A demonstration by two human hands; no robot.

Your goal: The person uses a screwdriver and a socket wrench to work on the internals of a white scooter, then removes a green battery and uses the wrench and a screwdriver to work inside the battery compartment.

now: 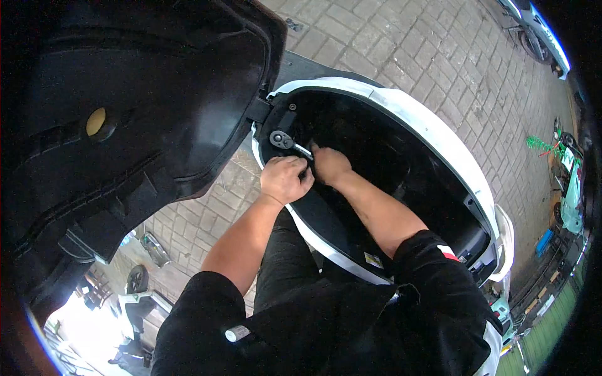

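Observation:
An open scooter storage compartment [389, 150] has a black interior and a white body rim [426, 122]; its raised black seat lid [175, 88] hangs open on the left. A chrome ratchet wrench [281, 139] lies angled inside near the hinge [258, 109]. My right hand [332, 164] is closed around the ratchet's handle, fingertips largely hidden. My left hand [286, 178] is at the near inner edge, just left of my right hand, fingers curled; what they hold is hidden. A small round fastener [292, 107] sits above the ratchet.
Paving [389, 44] surrounds the scooter. Another scooter [542, 37] stands at upper right, a pale green one [570, 188] with a coiled green hose [539, 144] at right. Loose body parts and a wheel [137, 279] lie at lower left, near a bright opening.

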